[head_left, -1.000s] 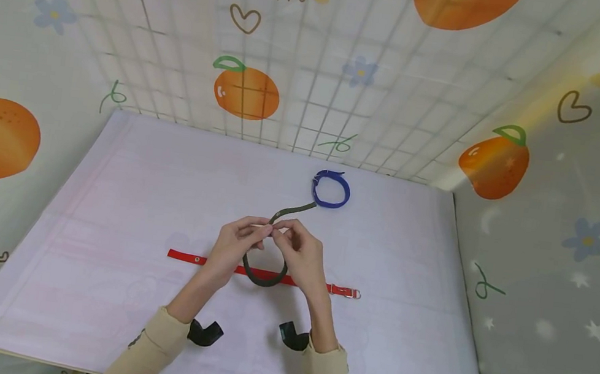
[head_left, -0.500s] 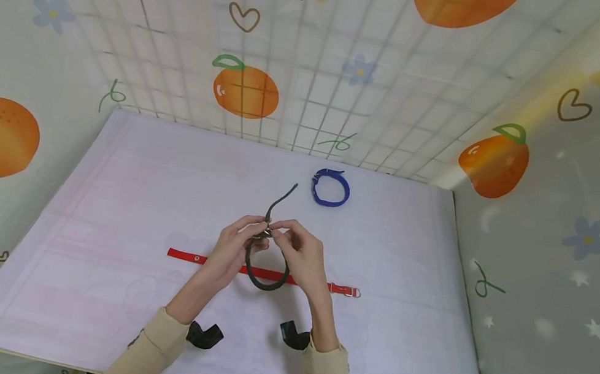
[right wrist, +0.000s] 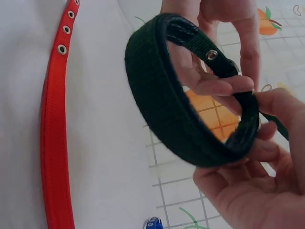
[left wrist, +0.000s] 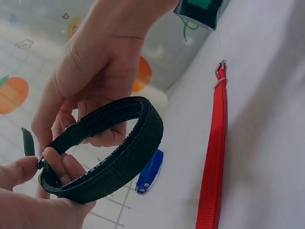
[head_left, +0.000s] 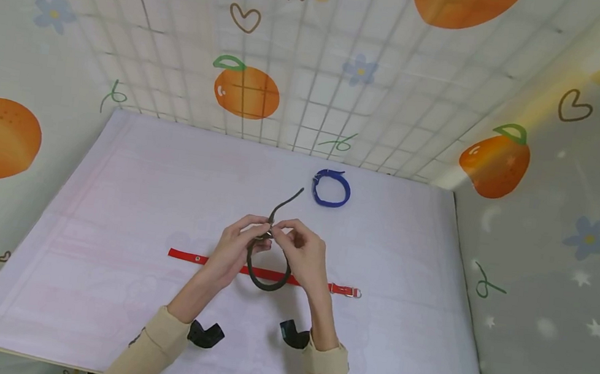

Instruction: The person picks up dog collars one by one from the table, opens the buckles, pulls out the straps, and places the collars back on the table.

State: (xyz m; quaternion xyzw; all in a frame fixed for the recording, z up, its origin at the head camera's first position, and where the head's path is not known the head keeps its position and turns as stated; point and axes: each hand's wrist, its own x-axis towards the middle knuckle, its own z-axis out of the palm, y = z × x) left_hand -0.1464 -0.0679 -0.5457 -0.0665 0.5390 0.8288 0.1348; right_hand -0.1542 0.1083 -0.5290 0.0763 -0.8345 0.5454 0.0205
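A dark green webbing collar (head_left: 266,287) is looped into a ring and held up between both hands, over the middle of the table. My left hand (head_left: 230,248) pinches it beside the metal buckle (head_left: 268,234), thumb on top. From the other side my right hand (head_left: 304,258) pinches the strap at the same spot. The collar's loose tail (head_left: 282,203) sticks out past the fingers toward the back. In the right wrist view, a metal eyelet (right wrist: 212,55) shows on the strap near the buckle. Fingertips partly hide the buckle.
A red collar (head_left: 186,256) lies stretched flat across the table beneath the hands. Behind them rests a blue collar (head_left: 329,204) fastened in a ring. The white table (head_left: 401,322) meets a curtained wire grid (head_left: 320,109) at the back. Black devices (head_left: 206,335) sit at both wrists.
The green collar's tail has swung from pointing right to standing up toward the back, and the buckle has come into view between the fingers. Both hands stay nearly in place.
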